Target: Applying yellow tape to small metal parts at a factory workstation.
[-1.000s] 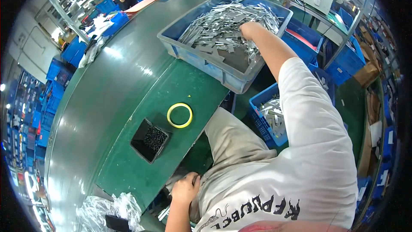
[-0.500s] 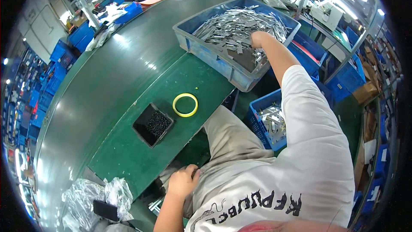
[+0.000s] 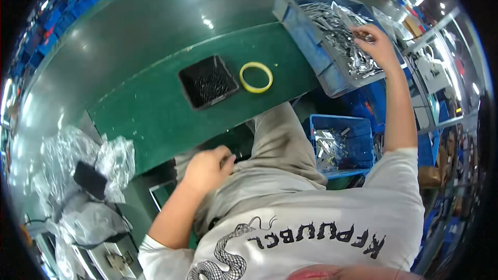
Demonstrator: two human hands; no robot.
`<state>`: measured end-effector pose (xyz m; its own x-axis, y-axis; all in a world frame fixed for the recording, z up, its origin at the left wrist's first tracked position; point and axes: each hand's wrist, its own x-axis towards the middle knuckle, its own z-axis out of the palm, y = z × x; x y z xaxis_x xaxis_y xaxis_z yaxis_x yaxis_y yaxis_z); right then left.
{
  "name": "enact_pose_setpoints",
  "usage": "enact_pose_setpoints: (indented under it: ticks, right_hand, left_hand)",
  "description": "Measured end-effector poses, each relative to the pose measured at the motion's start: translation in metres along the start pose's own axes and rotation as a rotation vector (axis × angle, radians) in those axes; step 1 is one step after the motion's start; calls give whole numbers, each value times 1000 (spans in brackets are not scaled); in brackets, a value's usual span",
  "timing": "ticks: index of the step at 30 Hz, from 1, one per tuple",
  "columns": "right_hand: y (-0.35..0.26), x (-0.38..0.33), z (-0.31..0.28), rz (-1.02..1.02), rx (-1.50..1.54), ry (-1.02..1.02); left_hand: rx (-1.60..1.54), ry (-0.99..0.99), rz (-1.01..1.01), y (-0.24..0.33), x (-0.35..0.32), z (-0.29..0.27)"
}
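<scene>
My right hand (image 3: 377, 49) is over the large blue-grey bin (image 3: 303, 33) of loose flat metal pieces (image 3: 334, 26). Its fingers and thumb curl round something small and shiny, too blurred to make out. Low in front of my lap, my left hand (image 3: 207, 168) is closed, with a small dark bit showing at its fingertips that I cannot identify. On the green bench top, a square black tray (image 3: 189, 80) holds many small black screw-like parts (image 3: 210, 84). A roll of yellow tape (image 3: 256, 77) lies flat just right of the tray.
Below the bin, beside my right leg, stands a blue crate (image 3: 363, 142) with metal pieces inside. Clear plastic bags (image 3: 70, 155) and a dark phone-like slab (image 3: 90, 180) are at the left. Metal rack posts (image 3: 436, 31) rise at the right.
The view has turned, so the bench, tray and bin appear shifted. My right hand has risen from among the metal pieces, its fingers now visible. The left hand remains closed near my lap.
</scene>
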<state>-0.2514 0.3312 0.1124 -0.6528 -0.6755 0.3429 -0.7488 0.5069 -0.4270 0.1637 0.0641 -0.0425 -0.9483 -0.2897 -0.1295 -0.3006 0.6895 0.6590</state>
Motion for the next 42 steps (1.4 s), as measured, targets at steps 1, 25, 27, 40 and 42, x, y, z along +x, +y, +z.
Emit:
enact_pose_setpoints:
  ticks: [1,25,27,40,42]
  right_hand:
    - [-27,-16,1,-153,-6,17]
    - [-112,-75,244,-291,-124,8]
    - [-110,-86,246,-246,77,-88]
    - [-156,-189,234,-423,666,3]
    - [-157,-188,235,-499,694,-13]
  left_hand:
    - [-111,-7,1,-4,3,-1]
    - [-848,-334,-370,13,-2,15]
    - [-893,-237,-290,2,-5,31]
    - [-1251,132,-305,5,-7,32]
    - [-1323,193,-209,7,-9,32]
